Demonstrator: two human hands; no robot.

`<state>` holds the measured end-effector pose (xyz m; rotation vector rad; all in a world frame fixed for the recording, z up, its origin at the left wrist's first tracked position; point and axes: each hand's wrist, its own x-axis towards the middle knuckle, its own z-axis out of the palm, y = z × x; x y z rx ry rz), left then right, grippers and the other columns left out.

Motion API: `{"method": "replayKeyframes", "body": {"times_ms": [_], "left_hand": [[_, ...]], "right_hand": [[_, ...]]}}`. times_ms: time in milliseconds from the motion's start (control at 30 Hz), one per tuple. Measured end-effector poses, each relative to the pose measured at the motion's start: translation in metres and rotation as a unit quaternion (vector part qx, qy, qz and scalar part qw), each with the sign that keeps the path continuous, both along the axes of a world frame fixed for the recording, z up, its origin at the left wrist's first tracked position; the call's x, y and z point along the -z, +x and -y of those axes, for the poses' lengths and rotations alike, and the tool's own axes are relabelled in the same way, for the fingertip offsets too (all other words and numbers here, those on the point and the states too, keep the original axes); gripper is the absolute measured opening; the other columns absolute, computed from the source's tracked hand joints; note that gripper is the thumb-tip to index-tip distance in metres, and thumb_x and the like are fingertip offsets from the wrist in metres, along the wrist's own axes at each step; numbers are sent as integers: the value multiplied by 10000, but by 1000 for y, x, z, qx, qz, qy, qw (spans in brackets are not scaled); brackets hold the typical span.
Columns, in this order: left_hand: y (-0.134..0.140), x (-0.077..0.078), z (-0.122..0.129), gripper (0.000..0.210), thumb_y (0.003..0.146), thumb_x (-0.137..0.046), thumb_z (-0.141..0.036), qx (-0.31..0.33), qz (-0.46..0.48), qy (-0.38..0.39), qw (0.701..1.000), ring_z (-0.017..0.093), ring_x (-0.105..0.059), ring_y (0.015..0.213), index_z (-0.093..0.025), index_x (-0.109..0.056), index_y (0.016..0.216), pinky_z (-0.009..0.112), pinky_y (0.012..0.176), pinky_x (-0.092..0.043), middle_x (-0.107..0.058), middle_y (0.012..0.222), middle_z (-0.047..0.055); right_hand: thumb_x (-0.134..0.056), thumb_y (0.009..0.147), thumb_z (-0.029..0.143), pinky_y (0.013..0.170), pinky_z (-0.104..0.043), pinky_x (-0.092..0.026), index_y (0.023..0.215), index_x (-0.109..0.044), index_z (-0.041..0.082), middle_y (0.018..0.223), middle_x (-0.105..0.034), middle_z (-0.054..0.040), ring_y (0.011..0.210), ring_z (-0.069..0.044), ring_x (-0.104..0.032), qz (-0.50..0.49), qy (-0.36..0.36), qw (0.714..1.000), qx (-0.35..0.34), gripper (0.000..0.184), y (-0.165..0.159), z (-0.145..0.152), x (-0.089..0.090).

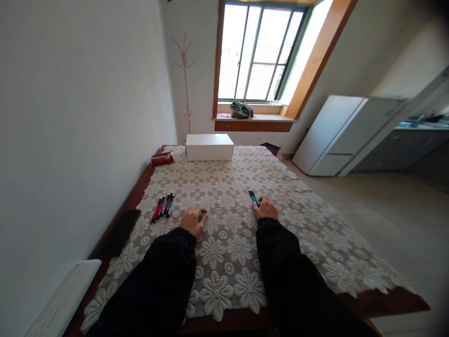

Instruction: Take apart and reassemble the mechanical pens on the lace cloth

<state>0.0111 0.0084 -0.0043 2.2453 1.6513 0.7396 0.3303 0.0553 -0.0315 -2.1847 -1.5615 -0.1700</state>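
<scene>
My right hand [265,208] rests on the lace tablecloth with its fingers closed around the lower end of teal and black pens [254,197]. Their tips point away from me; it looks like two, though the fingers cover part of them. My left hand [194,221] lies on the cloth with curled fingers, the thumb apart from the forefinger, and no object shows in it. To its left, several pens [162,207] in red, teal and black lie side by side in a loose row.
A white box [209,147] stands at the far end of the flowered tablecloth [228,187]. Left of it lies a red packet [162,158]. A dark flat pad [120,233] and a white slatted object [65,299] sit along the left edge beside the wall.
</scene>
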Motion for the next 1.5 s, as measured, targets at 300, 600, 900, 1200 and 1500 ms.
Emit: {"method": "replayKeyframes", "body": {"times_ms": [300,600,900,1200,1500], "left_hand": [[-70,-22,-19,318,808,-568,-398,-275,-100,-18,956,365,-441,1160,-197,-628,1047,510,921,-367,-573,1180,148],[-82,-11,-24,305,801,-563,-445,-301,-135,-30,943,356,-429,1146,-197,-654,954,499,912,-378,-526,1187,146],[-68,-13,-24,233,816,-585,-378,-245,-107,-1,964,353,-445,1152,-214,-649,969,508,926,-356,-609,1138,115],[-65,-16,-22,172,849,-536,-312,-261,-106,-14,959,335,-503,1117,-205,-632,943,490,930,-353,-652,1030,123],[-35,-4,-24,303,873,-504,-294,-103,321,-48,940,153,-609,683,-165,-494,1147,278,622,-481,-631,853,47]], "right_hand": [[-544,850,365,882,-387,-282,1089,-559,179,1108,-609,-120,1041,-286,-489,35,93,990,-99,303,-21,11,-28],[-530,862,334,907,-379,-291,1069,-599,192,1038,-639,-97,1005,-265,-517,5,117,972,-203,261,-55,20,-28],[-533,887,316,893,-352,-336,880,-644,226,945,-663,-54,957,-221,-554,3,111,949,-294,144,-66,26,-29],[-522,901,274,875,-316,-393,833,-640,227,886,-662,-42,916,-187,-577,-14,74,916,-394,144,-70,25,-23],[-498,932,331,731,-275,-432,859,-639,205,781,-652,-20,720,-140,-571,-100,34,876,-470,202,-80,29,-17]]}}
